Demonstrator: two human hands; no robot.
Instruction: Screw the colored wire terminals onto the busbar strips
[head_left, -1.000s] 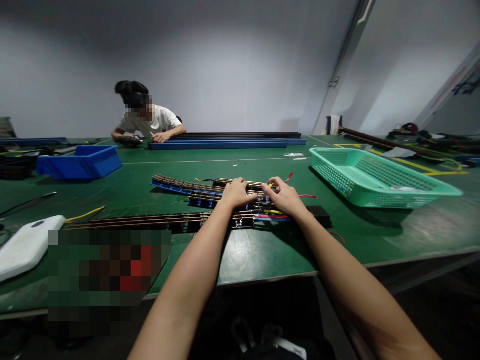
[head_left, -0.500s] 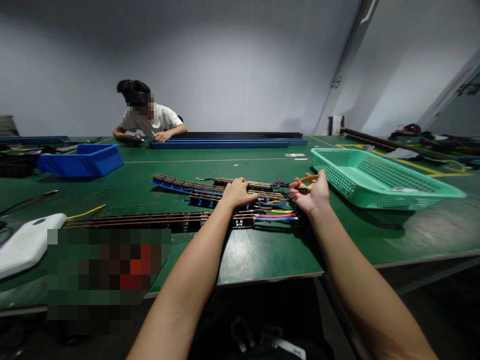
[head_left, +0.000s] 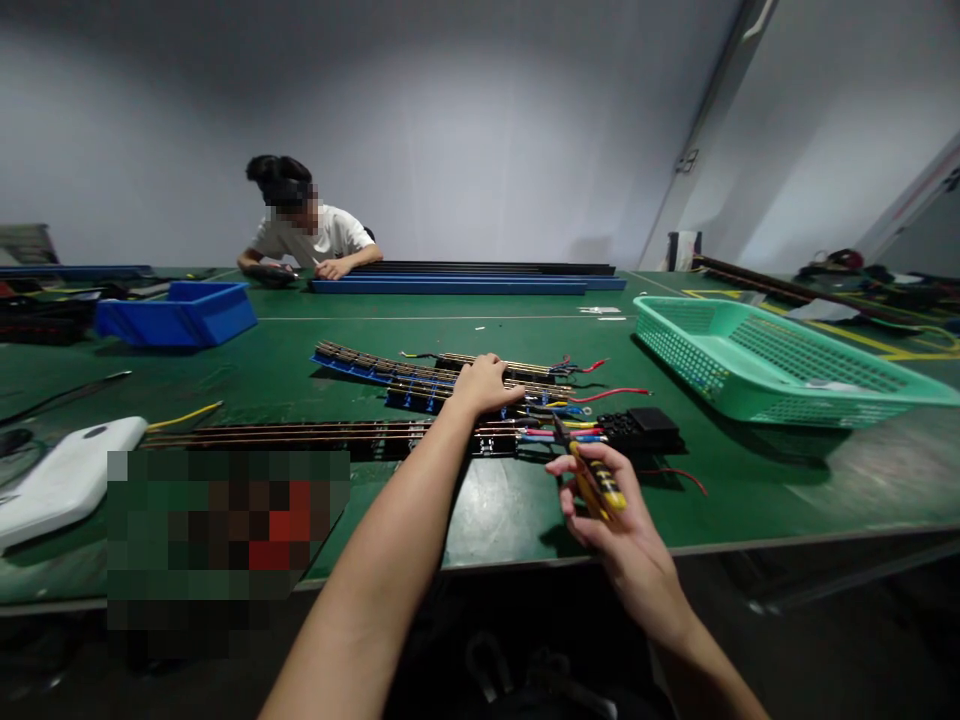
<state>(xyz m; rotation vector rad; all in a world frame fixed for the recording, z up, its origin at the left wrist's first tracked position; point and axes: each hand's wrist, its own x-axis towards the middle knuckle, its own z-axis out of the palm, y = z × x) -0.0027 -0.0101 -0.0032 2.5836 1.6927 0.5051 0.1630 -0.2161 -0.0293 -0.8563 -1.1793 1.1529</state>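
My left hand [head_left: 480, 388] lies over strips of thin copper-coloured rods on blue and black bases [head_left: 379, 378], its fingers curled over them and its thumb pointing right. My right hand [head_left: 626, 525] is closed around pliers with yellow-and-black handles [head_left: 600, 480], their dark jaws pointing up and left near the wire ends. Nearer me lies a longer dark strip with copper-coloured rods [head_left: 300, 437]. Red, blue and yellow wires [head_left: 566, 433] run from its right end to a black block [head_left: 651, 428]. Loose red wires [head_left: 615, 393] reach out to the right.
A green mesh basket [head_left: 720, 385] stands on the right and a blue bin [head_left: 184, 318] on the left. A white device [head_left: 71, 475] lies near left. Across the green table [head_left: 420, 320], a person [head_left: 322, 235] leans beside long blue and black rails [head_left: 465, 284].
My right hand has come down toward me with the pliers, away from the wire ends beside the basket. The pliers' jaws now point away from me. My left hand stays on the strips.
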